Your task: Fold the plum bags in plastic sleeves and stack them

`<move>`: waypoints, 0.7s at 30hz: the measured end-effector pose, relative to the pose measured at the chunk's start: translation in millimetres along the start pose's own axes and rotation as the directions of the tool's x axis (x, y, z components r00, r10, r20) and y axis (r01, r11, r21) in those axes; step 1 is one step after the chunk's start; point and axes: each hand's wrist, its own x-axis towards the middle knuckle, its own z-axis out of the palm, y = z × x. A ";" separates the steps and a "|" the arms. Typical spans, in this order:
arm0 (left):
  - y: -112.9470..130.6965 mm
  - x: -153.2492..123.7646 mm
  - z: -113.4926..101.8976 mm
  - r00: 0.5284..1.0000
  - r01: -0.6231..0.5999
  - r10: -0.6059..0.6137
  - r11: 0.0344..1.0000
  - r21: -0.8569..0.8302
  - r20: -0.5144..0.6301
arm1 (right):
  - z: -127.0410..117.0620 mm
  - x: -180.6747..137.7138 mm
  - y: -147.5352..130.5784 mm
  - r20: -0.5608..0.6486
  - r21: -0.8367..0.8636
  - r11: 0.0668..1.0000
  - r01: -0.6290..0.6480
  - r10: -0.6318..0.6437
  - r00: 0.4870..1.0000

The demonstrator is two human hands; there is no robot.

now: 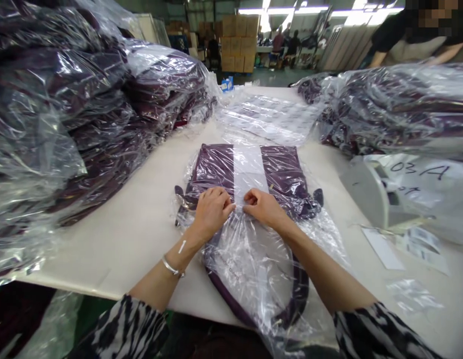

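Note:
A dark purple handbag lies flat on the table inside a clear plastic bag. A white paper band runs down the middle of the handbag. Its purple strap loops toward me under the plastic. My left hand is closed, fingertips pinching the plastic at the left of the band's lower end. Just across from it, my right hand is also closed, pinching the plastic at the band's right. Creases in the film run from between both hands toward me.
Plastic-wrapped purple bags are piled high at the left and right. Behind the handbag lie flat plastic bags. A tape roll, a white card and labels are at the right. Another person stands beyond the right pile.

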 end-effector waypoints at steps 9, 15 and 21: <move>-12.6 5.0 10.9 0.999 -0.002 0.008 0.990 -0.139 0.039 | -154.4 -92.4 79.1 -0.637 -0.111 0.990 -0.089 -0.002 0.770; -26.5 15.3 21.5 0.998 0.040 -0.027 0.970 -0.238 0.060 | -261.3 -153.5 178.9 -0.728 0.111 0.837 -0.535 0.435 0.529; -27.5 16.7 20.2 0.996 0.055 -0.034 0.967 -0.248 0.087 | -261.8 -131.8 222.6 -0.405 0.485 0.733 -0.477 0.672 0.620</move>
